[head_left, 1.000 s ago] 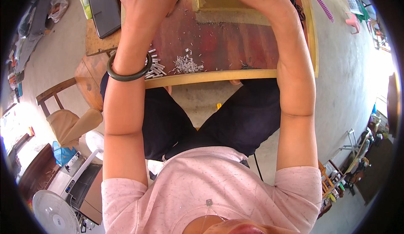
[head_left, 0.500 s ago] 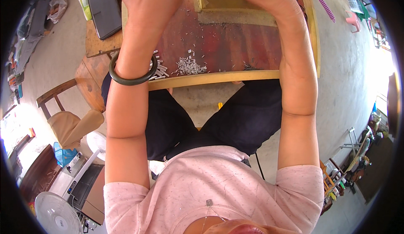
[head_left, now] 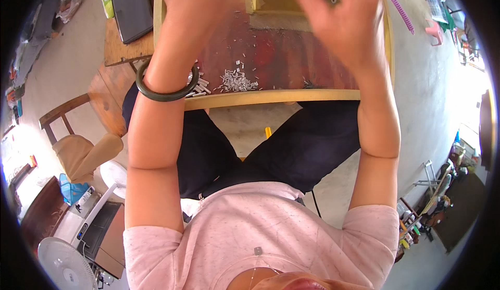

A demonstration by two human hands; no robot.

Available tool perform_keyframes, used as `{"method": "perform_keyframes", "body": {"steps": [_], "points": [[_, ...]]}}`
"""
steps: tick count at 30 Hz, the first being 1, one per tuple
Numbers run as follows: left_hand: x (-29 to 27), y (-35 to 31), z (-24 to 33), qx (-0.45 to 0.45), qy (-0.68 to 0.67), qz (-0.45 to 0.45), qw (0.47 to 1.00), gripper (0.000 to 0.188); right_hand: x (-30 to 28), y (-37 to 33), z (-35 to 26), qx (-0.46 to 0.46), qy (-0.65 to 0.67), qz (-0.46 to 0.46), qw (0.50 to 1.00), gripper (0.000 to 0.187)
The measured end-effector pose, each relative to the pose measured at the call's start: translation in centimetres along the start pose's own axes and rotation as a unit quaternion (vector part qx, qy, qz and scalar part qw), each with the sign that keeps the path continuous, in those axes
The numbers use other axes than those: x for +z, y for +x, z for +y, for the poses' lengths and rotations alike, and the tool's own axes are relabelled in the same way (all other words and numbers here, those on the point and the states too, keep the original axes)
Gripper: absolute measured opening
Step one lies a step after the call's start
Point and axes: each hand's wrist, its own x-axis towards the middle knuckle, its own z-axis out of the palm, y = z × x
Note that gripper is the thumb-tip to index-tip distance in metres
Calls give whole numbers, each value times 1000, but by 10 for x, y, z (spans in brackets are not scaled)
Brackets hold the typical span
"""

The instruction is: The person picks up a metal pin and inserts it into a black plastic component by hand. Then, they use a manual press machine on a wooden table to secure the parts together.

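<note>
My left hand [head_left: 200, 1] reaches over the left of the red-brown worktable, with a dark bangle [head_left: 166, 93] on its wrist. Its fingers are blurred or cut off by the upper edge, so any grip is hidden. My right hand [head_left: 351, 21] is above the table's right part, slightly smeared by motion. Its thumb stands apart from the fingers, which run out of view, and I make out nothing held. Between the hands is a yellowish metal block [head_left: 276, 3] with small round holes. Small silver metal pieces [head_left: 238, 80] lie heaped near the front edge.
A raised wooden edge [head_left: 271, 98] borders the table's front. Longer silver pieces [head_left: 200, 87] lie beside my left wrist, and thin dark pins [head_left: 314, 84] at right. A black tablet-like device [head_left: 131, 8] rests on a side table. A purple coiled cord [head_left: 396, 6] hangs at right.
My right hand has come back toward me and rightward, and its thumb and fingers now show. My left hand has shifted only a little. The heaped pieces look unchanged.
</note>
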Motion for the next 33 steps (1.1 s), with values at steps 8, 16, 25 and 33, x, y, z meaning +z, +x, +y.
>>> {"method": "perform_keyframes", "body": {"steps": [8, 16, 25, 33], "points": [[1, -5, -2, 35, -24, 58, 997, 52, 30, -56, -19, -72, -60, -254, 963, 11], [6, -3, -4, 25, 6, 39, 999, 57, 43, -57, -27, -132, -125, -254, 950, 8], [-1, 2, -2, -4, -26, 17, 1000, 54, 12, -7, 2, 53, 65, -94, 992, 15], [-1, 3, 3, -11, -6, 17, 1000, 53, 21, 21, 38, -8, -39, -2, 999, 16]]}}
